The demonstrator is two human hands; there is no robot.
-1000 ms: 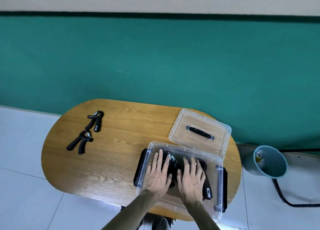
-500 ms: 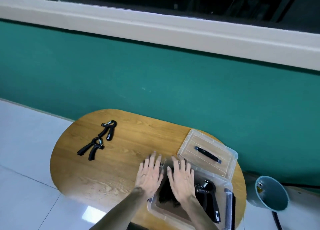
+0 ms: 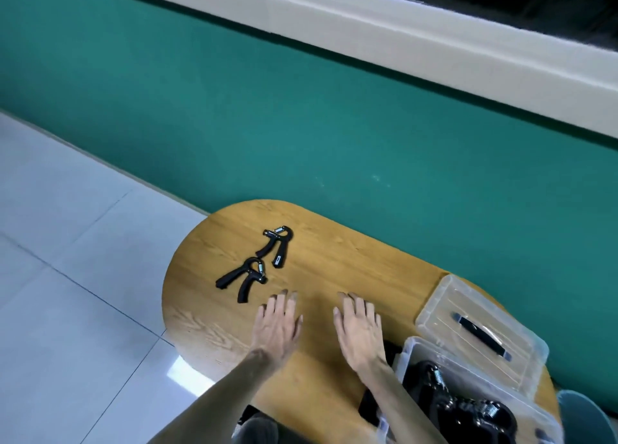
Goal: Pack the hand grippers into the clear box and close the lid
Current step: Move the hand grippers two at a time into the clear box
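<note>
Two black hand grippers lie on the oval wooden table (image 3: 341, 259): one farther back (image 3: 277, 244) and one nearer (image 3: 243, 279). My left hand (image 3: 277, 326) hovers flat and empty, fingers spread, just right of the nearer gripper. Beside it, my right hand (image 3: 359, 331) is also flat and empty. The clear box (image 3: 409, 350) stands at the lower right with black hand grippers (image 3: 465, 410) inside. Its clear lid (image 3: 444, 296), with a black handle, lies on the table behind the box.
A green wall runs close behind the table, with a pale sill above it. White floor tiles lie to the left. A teal bin (image 3: 588, 417) stands at the lower right edge, past the table end.
Both hands have come out of the clear box and moved left across the table toward the two loose grippers. The view has swung left and up.
</note>
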